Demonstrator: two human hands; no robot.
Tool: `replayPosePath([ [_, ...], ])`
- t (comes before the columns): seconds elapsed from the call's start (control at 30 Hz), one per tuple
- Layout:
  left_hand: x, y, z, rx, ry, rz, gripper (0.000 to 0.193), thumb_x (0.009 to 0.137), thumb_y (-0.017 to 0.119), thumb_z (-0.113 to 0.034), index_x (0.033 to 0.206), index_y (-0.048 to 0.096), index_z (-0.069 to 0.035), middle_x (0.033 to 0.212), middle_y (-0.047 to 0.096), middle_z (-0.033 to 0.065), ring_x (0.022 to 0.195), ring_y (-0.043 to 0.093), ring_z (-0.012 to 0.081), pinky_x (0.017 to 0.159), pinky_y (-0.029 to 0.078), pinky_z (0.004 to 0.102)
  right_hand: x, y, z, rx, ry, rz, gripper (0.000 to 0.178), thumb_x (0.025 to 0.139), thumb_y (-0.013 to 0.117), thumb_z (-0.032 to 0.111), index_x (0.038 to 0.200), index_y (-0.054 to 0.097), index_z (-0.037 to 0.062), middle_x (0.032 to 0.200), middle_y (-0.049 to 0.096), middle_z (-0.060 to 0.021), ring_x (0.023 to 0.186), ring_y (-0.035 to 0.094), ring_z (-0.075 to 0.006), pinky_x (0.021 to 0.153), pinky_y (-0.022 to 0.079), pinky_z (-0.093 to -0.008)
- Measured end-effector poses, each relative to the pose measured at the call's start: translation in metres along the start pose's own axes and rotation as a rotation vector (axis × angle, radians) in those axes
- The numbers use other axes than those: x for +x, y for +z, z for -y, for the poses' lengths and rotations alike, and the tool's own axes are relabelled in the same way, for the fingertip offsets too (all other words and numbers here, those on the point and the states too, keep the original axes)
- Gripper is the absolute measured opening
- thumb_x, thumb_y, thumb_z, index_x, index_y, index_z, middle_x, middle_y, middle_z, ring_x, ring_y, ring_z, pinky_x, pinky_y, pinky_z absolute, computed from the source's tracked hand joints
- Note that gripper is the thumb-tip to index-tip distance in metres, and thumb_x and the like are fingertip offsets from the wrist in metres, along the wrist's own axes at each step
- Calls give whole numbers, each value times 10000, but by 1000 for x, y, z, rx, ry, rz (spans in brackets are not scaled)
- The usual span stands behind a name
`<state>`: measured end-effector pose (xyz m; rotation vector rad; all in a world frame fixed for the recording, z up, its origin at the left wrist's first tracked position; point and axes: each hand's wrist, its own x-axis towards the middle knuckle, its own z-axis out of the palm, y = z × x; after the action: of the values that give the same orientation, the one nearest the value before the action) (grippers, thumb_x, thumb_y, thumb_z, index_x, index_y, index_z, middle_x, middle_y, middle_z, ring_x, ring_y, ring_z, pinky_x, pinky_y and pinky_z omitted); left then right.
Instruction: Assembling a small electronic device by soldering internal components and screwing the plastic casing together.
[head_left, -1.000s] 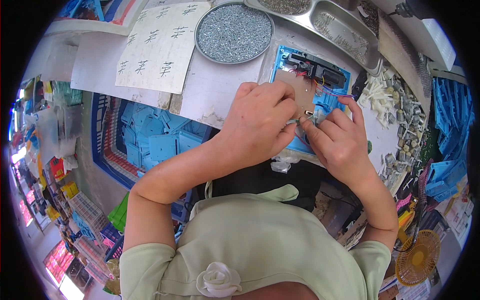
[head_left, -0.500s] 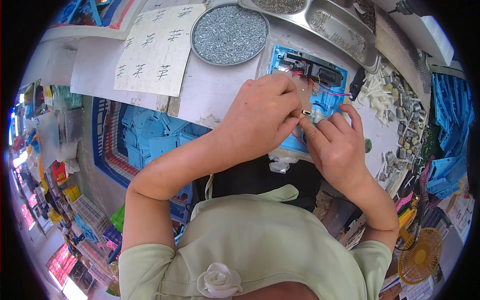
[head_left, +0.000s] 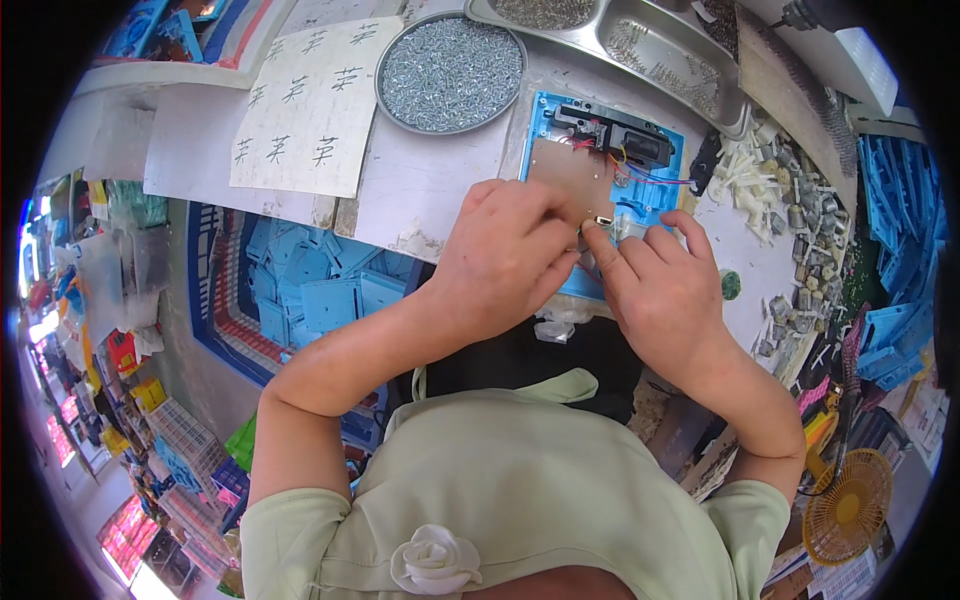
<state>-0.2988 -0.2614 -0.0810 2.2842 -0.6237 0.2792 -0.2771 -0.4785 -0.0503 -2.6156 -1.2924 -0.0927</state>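
Observation:
A light blue plastic housing (head_left: 672,158) lies on the table, holding a brown flat board (head_left: 567,172), a black module (head_left: 640,146) and thin coloured wires (head_left: 655,181). My left hand (head_left: 508,245) is over the near left part of the housing, its fingers curled and pinched at the board's near edge. What lies between those fingertips is hidden. A small metal connector (head_left: 603,221) shows at the board's edge. My right hand (head_left: 662,290) reaches in from the right, index finger stretched beside the connector, the other fingers bent and apart; its thumb is hidden.
A round tray of small screws (head_left: 452,75) stands behind, near a steel compartment tray (head_left: 735,118). White plastic parts (head_left: 755,185) and small metal-and-plastic pieces (head_left: 805,260) lie right. A marked paper sheet (head_left: 310,110) lies left. Below is a basket (head_left: 232,335) of blue panels.
The view has shifted slightly. My left hand has drawn back a little toward me, baring more of the brown board. My right index finger stays beside the connector.

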Motion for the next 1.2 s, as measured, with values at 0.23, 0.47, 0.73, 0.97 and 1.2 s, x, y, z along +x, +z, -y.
replayPosePath([
  [0.23, 7, -2, -3, 18, -85, 24, 258, 751, 805, -80, 976, 681, -58, 1109, 608, 100, 941, 631, 281, 824, 460, 408, -3, 2, -1, 45, 17, -25, 385, 854, 623, 88, 1219, 706, -1, 806, 599, -49, 813, 591, -231, 943, 465, -441],
  [0.47, 11, -8, 2, -31, -121, 88, 201, 791, 766, -64, 967, 673, -38, 1092, 608, 113, 933, 624, 307, 786, 473, 413, -3, 1, -3, 59, 15, 6, 410, 835, 626, 92, 1228, 701, 3, 823, 603, -55, 829, 591, -238, 957, 464, -451],
  [0.73, 17, -9, -2, 7, -76, 116, 180, 795, 743, -51, 944, 643, -48, 1088, 602, 115, 928, 612, 318, 792, 460, 422, -4, 3, -3, 72, 17, -24, 409, 832, 638, 95, 1226, 702, 6, 813, 588, -53, 807, 587, -238, 961, 473, -467],
  [0.97, 17, -5, -9, 78, -77, 110, 186, 778, 738, -57, 925, 624, -46, 1085, 603, 104, 942, 609, 301, 811, 439, 429, -7, 7, -6, 88, -7, -55, 400, 825, 638, 93, 1212, 710, 23, 785, 558, -47, 791, 580, -235, 953, 482, -476],
  [1.2, 9, 4, -4, 110, -2, 42, 200, 758, 755, -63, 921, 639, -62, 1115, 622, 90, 982, 622, 269, 852, 434, 420, -7, 7, -7, 99, -8, -63, 381, 821, 640, 96, 1189, 717, 31, 780, 571, -43, 780, 583, -231, 939, 485, -457],
])
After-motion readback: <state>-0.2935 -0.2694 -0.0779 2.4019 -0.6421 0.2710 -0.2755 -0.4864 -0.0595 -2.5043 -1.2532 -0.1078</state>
